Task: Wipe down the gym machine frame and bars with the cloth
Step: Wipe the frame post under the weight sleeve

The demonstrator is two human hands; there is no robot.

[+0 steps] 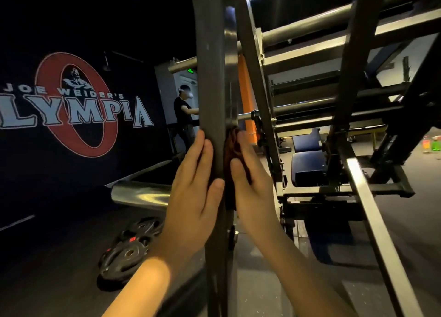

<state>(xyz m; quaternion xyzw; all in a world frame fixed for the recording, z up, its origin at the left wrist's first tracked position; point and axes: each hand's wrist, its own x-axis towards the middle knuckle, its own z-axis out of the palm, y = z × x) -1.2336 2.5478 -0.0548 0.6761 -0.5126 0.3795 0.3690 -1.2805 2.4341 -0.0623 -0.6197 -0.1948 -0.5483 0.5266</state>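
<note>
A dark grey upright post [211,82] of the gym machine frame runs from top to bottom in the middle of the view. My left hand [193,187] lies against the post's left side with straight fingers pointing up. A dark reddish-brown cloth [231,156] is wrapped on the post's right side. My right hand [250,180] presses the cloth flat against the post, fingers straight. Most of the cloth is hidden between my right hand and the post.
More frame bars [310,32] and a slanted rail [372,216] fill the right side, with a blue padded bench [307,163] behind. Weight plates [128,247] lie on the floor at lower left. A person [185,116] stands by the far wall. Bottles [432,144] sit at far right.
</note>
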